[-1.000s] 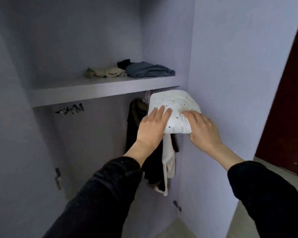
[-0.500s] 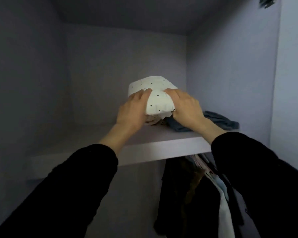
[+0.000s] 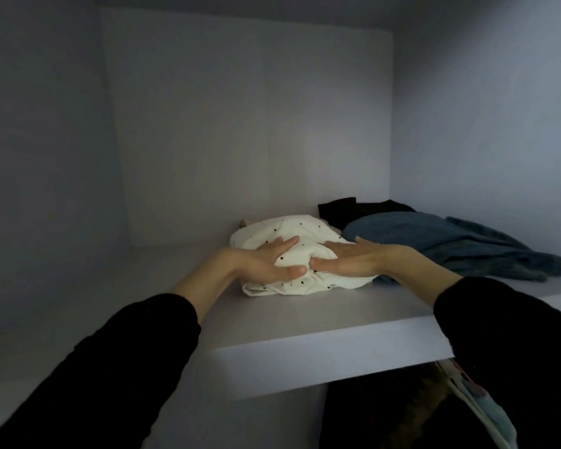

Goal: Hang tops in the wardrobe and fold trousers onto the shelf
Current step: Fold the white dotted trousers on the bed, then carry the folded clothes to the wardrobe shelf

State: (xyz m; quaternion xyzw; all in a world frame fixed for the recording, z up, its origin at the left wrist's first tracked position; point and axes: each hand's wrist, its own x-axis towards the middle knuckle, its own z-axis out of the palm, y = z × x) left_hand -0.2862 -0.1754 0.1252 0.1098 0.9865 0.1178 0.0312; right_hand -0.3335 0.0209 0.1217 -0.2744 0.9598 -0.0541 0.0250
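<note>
Hands (image 3: pixel 308 262) press soft, rounded, dotted white trousers (image 3: pixel 292 231) onto smooth shelf (image 3: pixel 305 322).

The shelf (image 3: pixel 305 322) is a smooth, matt board in a pale lilac-grey finish, and the wardrobe walls (image 3: pixel 240 124) look the same, flat and without shine. The folded white bundle (image 3: pixel 292 231) is soft, thin cloth, matt, sprinkled with small dark dots and creased at its edges. Beside it the blue garment (image 3: pixel 450 241) looks like thicker, slightly fuzzy cloth, rumpled. The black item (image 3: pixel 353 207) behind is dull dark cloth. The sleeves (image 3: pixel 127 367) are matt black cloth.
</note>
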